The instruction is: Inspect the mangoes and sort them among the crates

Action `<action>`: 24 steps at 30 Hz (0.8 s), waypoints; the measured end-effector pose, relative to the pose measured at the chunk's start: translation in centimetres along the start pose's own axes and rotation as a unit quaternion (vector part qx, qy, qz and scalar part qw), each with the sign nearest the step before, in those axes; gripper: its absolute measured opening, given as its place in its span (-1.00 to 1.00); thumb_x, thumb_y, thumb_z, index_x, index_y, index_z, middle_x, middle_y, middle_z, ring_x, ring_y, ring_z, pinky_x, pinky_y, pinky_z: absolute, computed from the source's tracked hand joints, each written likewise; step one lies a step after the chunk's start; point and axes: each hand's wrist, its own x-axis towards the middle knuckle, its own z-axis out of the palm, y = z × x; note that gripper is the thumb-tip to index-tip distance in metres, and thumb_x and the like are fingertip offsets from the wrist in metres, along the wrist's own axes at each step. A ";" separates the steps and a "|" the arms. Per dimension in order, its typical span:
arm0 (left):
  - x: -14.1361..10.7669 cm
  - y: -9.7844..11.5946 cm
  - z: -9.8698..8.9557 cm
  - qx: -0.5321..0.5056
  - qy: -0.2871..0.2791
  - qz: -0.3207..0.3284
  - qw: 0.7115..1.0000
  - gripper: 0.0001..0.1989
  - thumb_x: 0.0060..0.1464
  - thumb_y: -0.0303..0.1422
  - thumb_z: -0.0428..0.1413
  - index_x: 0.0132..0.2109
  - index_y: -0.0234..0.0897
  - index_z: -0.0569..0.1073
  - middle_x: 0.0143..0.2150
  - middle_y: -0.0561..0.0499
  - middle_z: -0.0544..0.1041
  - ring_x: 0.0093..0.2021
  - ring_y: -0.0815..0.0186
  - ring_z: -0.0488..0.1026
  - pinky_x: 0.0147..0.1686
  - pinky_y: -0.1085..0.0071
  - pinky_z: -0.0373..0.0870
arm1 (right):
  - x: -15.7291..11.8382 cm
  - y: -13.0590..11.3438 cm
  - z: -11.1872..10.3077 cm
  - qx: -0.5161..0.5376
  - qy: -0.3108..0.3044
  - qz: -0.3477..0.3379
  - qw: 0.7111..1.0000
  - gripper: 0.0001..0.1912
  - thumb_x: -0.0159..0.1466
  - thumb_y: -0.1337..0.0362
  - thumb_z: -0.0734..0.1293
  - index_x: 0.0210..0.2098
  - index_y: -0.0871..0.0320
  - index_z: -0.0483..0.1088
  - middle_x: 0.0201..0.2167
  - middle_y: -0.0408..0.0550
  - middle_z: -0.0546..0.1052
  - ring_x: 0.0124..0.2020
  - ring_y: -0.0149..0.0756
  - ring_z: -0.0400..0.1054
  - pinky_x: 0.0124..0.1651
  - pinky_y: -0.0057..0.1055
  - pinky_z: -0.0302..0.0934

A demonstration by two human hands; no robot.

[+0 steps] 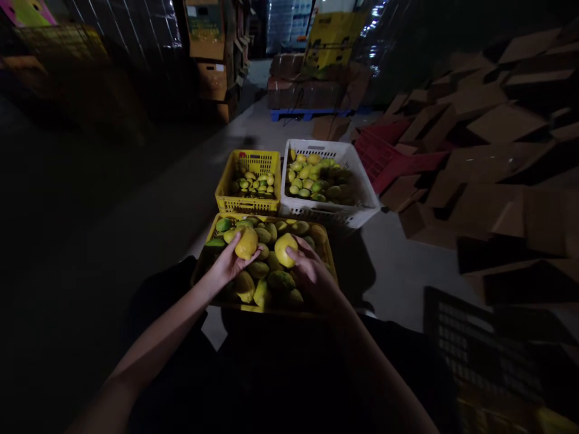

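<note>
My left hand (233,259) is closed around a yellow lemon (246,243), its thumb and fingers at the fruit's sides. In my right hand (309,263) is another yellow lemon (286,250), gripped between thumb and fingers. Both are held above a low yellow crate (332,259) full of green and yellow lemons (259,269), right in front of my legs. Just behind it stand a smaller yellow crate (226,191) holding several lemons and a white crate (365,191) with a large heap of yellow-green ones.
Flattened and open cardboard boxes (493,154) pile up on the right, around a red crate (384,158). A dark crate (456,331) lies at lower right. Farther back, cartons sit on a blue pallet (307,114), left of which rises a box stack (212,81).
</note>
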 end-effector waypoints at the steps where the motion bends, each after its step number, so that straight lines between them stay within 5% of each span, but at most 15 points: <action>1: -0.1 -0.1 0.1 0.026 -0.006 0.016 1.000 -0.54 0.08 -0.17 0.21 0.05 -0.32 0.38 0.02 -0.17 0.54 0.05 0.09 0.50 0.05 0.18 0.49 | 0.0 0.2 0.2 0.017 0.000 0.005 1.000 -0.57 0.17 -0.05 0.39 -0.04 0.00 0.42 -0.17 0.00 0.60 -0.11 -0.03 0.50 0.01 -0.08 0.40; 6: -0.5 -0.5 -0.2 0.212 -0.027 0.151 0.965 -0.18 -0.37 -0.38 0.43 0.11 -0.17 0.32 0.11 -0.09 0.46 0.17 0.02 0.39 0.24 0.16 0.31 | 0.1 1.6 1.1 0.066 0.044 -0.008 0.997 -0.39 -0.12 0.12 0.60 -0.11 0.02 0.39 -0.17 -0.05 0.56 -0.13 -0.06 0.48 -0.02 -0.15 0.40; 11: -0.5 -0.3 -0.2 0.343 -0.081 0.282 0.893 -0.31 -0.26 -0.24 0.40 0.04 -0.12 0.30 0.17 -0.11 0.38 0.25 -0.03 0.29 0.34 0.11 0.16 | -0.5 1.3 1.2 0.004 0.027 -0.088 0.996 -0.39 -0.05 0.22 0.59 -0.05 0.01 0.34 -0.17 -0.06 0.55 -0.17 -0.12 0.46 -0.09 -0.23 0.39; 17: -1.0 0.3 0.4 0.366 -0.081 0.274 0.886 -0.35 -0.18 -0.18 0.34 0.07 -0.08 0.30 0.17 -0.11 0.38 0.26 -0.04 0.27 0.36 0.09 0.13 | -0.8 1.1 1.0 -0.032 0.044 -0.107 0.993 -0.42 0.01 0.21 0.58 -0.02 0.05 0.36 -0.16 -0.03 0.58 -0.17 -0.11 0.50 -0.06 -0.21 0.39; 24: -0.7 -0.2 0.3 0.345 -0.044 0.247 0.904 -0.21 -0.22 -0.14 0.36 0.19 -0.07 0.31 0.20 -0.12 0.43 0.32 -0.12 0.23 0.35 0.05 0.16 | -0.5 1.4 0.7 0.045 0.017 0.004 0.999 -0.43 -0.07 0.10 0.60 -0.08 0.07 0.49 -0.21 0.00 0.62 -0.17 -0.01 0.51 -0.06 -0.09 0.41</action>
